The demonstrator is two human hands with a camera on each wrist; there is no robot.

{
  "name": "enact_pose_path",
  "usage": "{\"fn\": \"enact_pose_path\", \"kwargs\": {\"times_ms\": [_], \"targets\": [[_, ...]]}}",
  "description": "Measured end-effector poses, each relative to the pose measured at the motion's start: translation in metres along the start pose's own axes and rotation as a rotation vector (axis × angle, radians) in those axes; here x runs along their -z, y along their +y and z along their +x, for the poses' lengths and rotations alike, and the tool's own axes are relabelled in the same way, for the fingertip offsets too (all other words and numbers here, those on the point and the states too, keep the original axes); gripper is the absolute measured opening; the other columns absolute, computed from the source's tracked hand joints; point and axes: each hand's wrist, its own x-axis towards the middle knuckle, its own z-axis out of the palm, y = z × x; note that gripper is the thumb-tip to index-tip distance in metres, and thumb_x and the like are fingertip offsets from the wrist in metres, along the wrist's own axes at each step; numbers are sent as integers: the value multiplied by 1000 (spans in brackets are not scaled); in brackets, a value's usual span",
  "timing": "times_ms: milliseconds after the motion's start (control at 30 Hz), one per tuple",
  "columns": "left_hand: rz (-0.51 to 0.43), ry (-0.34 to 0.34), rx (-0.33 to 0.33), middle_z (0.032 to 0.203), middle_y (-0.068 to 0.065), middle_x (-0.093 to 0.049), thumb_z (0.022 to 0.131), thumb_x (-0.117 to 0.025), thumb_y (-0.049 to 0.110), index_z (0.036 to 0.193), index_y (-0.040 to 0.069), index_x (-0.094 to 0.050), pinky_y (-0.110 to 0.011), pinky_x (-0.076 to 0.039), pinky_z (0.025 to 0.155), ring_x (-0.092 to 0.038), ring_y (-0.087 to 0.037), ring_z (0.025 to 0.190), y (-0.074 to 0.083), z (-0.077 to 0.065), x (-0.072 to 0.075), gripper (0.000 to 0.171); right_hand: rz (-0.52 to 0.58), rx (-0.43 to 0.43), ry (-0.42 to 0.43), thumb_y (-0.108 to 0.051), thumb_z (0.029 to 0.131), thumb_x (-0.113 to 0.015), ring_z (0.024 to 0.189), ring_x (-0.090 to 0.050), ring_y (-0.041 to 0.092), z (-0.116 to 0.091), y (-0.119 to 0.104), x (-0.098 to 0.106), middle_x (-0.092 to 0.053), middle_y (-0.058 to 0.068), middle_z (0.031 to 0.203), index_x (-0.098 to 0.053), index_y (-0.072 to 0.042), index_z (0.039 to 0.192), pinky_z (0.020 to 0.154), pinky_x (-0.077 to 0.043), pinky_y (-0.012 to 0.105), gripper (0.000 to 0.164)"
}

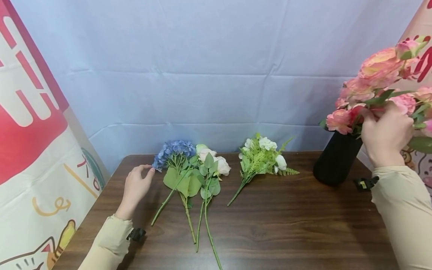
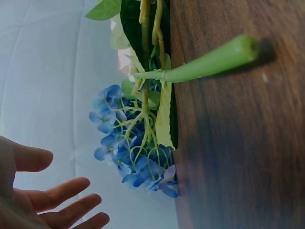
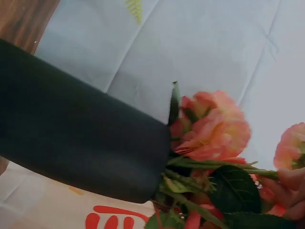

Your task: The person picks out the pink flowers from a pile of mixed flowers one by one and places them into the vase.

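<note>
At the right, my right hand (image 1: 388, 135) is among the pink flowers (image 1: 379, 69) above the black vase (image 1: 337, 159). In the right wrist view, its fingers (image 3: 291, 183) pinch a green stem just beyond the vase's mouth. Several pink blooms stand in the vase; leaves and petals partly hide the fingertips. On the left, my left hand (image 1: 137, 183) is beside the blue hydrangea (image 1: 175, 152), its fingers spread and holding nothing. The left wrist view shows a gap between those fingers and the blue petals (image 2: 147, 171).
Pale roses (image 1: 222, 165) with long stems lie right of the hydrangea on the brown table (image 1: 270, 232). A white-and-green flower spray (image 1: 258, 161) lies between them and the vase. A pale blue cloth (image 1: 216, 75) hangs behind; printed curtains (image 1: 30, 157) flank both sides.
</note>
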Motion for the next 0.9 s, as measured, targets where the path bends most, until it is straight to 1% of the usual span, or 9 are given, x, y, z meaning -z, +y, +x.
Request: {"fn": "enact_pose_path", "kwargs": {"times_ms": [100, 167, 300, 400, 533, 633, 733, 833, 900], "targets": [[0, 0, -4, 130, -27, -52, 97, -50, 27, 122, -3, -58, -57, -33, 101, -44, -46, 122, 0, 0, 0, 40, 7, 12, 59, -37, 95, -51, 98, -57, 47, -4, 3, -1, -69, 20, 102, -69, -5, 114, 83, -41, 58, 41], [0, -7, -1, 131, -28, -52, 97, -49, 27, 123, -3, -57, -57, -33, 101, -43, -46, 122, 0, 0, 0, 40, 7, 27, 89, -39, 96, -49, 95, -58, 46, -6, 4, -2, -70, 19, 100, -70, -4, 111, 80, -40, 58, 44], [0, -24, 17, 133, -27, -50, 98, -48, 29, 124, -1, -57, -57, -33, 102, -42, -46, 124, -1, 0, 1, 41, 5, 69, 151, -36, 96, -46, 86, -58, 49, -7, 4, -3, -70, 23, 92, -72, 1, 99, 70, -39, 59, 46], [4, -27, 21, 133, -26, -49, 98, -48, 30, 125, -1, -56, -57, -32, 103, -41, -45, 125, -1, 1, 2, 42, -17, 103, 183, -33, 96, -43, 78, -54, 55, -8, 3, -4, -67, 30, 84, -70, 4, 93, 62, -36, 62, 46], [-6, -30, 12, 133, -26, -50, 98, -47, 30, 125, -1, -56, -57, -32, 103, -42, -45, 124, -4, 2, 2, 42, -91, 132, 144, -32, 95, -46, 78, -50, 60, -12, 0, 1, -60, 39, 85, -62, 5, 102, 64, -35, 69, 41], [-15, -34, 9, 133, -26, -50, 98, -47, 31, 125, -1, -56, -57, -32, 103, -41, -45, 125, -5, 3, 3, 43, -123, 201, 91, -28, 94, -51, 81, -48, 62, -12, -1, 5, -59, 40, 87, -59, 7, 106, 68, -35, 71, 37], [-21, -38, 11, 134, -26, -49, 98, -47, 31, 125, -1, -56, -57, -32, 103, -41, -45, 125, -7, 3, 3, 43, -145, 274, 42, -23, 93, -54, 82, -47, 64, -9, -1, 7, -57, 41, 87, -56, 9, 104, 68, -35, 72, 34], [-20, -30, 7, 133, -26, -50, 98, -48, 30, 124, -1, -57, -57, -32, 103, -42, -45, 124, -8, 3, 3, 42, -176, 305, 3, -21, 92, -55, 81, -45, 65, -7, -1, 9, -54, 43, 86, -54, 11, 103, 68, -35, 72, 34], [-17, -28, 3, 133, -26, -50, 98, -48, 30, 124, -1, -57, -57, -32, 102, -42, -45, 124, -8, 3, 2, 41, -186, 337, 15, -19, 92, -55, 79, -46, 65, -6, 0, 9, -54, 42, 84, -55, 11, 99, 65, -36, 71, 31]]}}
